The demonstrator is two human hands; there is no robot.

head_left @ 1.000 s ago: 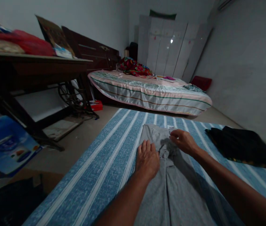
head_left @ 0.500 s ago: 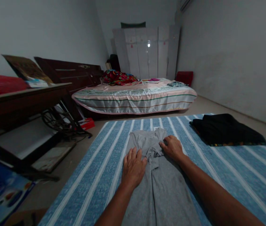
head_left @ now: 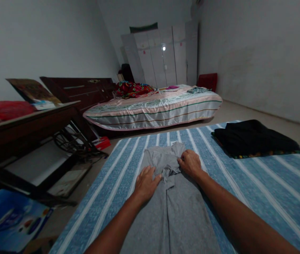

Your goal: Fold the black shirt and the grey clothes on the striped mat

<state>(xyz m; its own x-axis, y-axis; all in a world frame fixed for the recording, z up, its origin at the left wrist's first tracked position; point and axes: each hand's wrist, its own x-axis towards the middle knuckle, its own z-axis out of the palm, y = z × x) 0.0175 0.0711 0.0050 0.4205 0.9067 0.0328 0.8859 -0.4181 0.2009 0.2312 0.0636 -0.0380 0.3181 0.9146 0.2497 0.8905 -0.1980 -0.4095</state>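
Grey trousers point(head_left: 185, 208) lie lengthwise on a blue striped bedsheet point(head_left: 107, 187), their legs running toward me and a whitish tag at the far end. The cloth is bunched around the middle, between my hands. Across its left edge rests my left hand point(head_left: 147, 181), palm down, fingers stretched out and thumb apart. My right hand point(head_left: 190, 163) is at the right edge, with curled fingers and the thumb and forefinger pinching the cloth. The undersides of both hands are hidden.
A folded black cloth point(head_left: 253, 139) lies to the right on the sheet. Beyond is a bed point(head_left: 150, 113) with a red floral blanket point(head_left: 134, 89). On the left stand a sewing-machine table point(head_left: 33, 120) and a blue box point(head_left: 12, 218); a pale wardrobe point(head_left: 152, 56) is at the back.
My view has shifted and tilted slightly. The left hand has turned a little, its thumb now nearer the bunched cloth. My right hand stays at the trousers' right edge.
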